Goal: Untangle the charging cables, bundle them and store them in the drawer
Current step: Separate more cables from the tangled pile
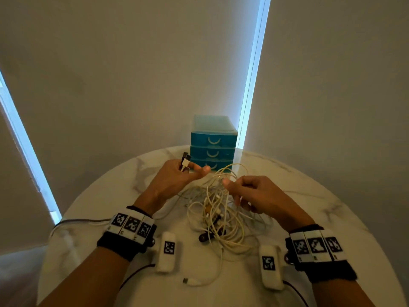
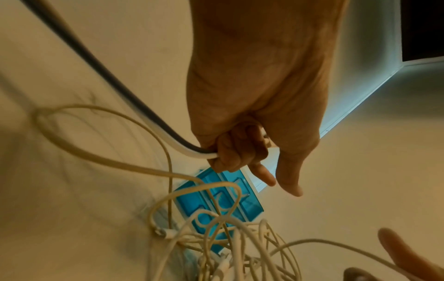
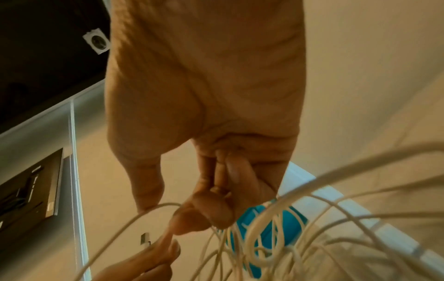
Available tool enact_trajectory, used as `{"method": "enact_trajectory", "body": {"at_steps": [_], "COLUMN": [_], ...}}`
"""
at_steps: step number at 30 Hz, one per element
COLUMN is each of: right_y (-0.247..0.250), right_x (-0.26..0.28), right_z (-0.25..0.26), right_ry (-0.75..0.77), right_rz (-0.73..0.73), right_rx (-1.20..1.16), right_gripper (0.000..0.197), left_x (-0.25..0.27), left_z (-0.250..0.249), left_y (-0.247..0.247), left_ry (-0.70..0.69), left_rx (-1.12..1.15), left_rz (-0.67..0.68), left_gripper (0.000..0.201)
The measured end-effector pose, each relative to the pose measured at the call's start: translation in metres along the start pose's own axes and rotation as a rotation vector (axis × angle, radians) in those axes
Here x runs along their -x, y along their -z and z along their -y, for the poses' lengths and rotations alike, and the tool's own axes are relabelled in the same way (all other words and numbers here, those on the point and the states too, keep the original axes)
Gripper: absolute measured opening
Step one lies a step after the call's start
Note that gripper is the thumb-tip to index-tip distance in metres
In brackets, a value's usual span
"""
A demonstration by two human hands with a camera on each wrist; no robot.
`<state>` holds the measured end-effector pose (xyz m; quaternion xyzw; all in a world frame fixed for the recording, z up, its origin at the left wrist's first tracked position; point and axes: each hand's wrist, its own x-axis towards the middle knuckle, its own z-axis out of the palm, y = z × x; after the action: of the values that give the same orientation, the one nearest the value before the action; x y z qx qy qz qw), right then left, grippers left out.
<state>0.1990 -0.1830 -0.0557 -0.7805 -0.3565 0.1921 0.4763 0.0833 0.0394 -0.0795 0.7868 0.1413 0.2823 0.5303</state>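
Observation:
A tangle of white charging cables (image 1: 219,213) lies mid-table on the round marble table (image 1: 332,207). My left hand (image 1: 200,169) is raised beside it. Its curled fingers grip a black and a white cable (image 2: 168,136), and their plugs (image 1: 185,161) stick up above the fist while the thumb and index finger point right. My right hand (image 1: 230,185) pinches a white loop (image 3: 156,207) lifted from the tangle, other fingers curled. A blue drawer unit with three drawers (image 1: 213,142) stands at the table's far edge, all of them closed.
A loose white cable end with a plug (image 1: 191,281) lies near the table's front edge. Dark device wires (image 1: 73,222) trail off the table at the left. A wall and two bright window strips stand behind the drawer unit (image 2: 230,192).

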Motion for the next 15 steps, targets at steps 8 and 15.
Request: {"method": "enact_trajectory", "body": {"at_steps": [8,15], "right_y": [0.006,-0.019], "right_x": [-0.002,0.02], "right_z": [-0.021,0.025], "right_ry": [-0.005,0.289], "right_rz": [-0.297,-0.276], "right_rx": [-0.102,-0.338], "right_gripper": [0.02,0.018], "left_x": [0.002,-0.001], "left_z": [0.004,0.002], "left_y": [0.026,0.032], "left_ry": [0.149,0.034], "left_rx": [-0.322,-0.282], "left_rz": [0.166,0.017], "left_gripper": [0.031,0.025]}}
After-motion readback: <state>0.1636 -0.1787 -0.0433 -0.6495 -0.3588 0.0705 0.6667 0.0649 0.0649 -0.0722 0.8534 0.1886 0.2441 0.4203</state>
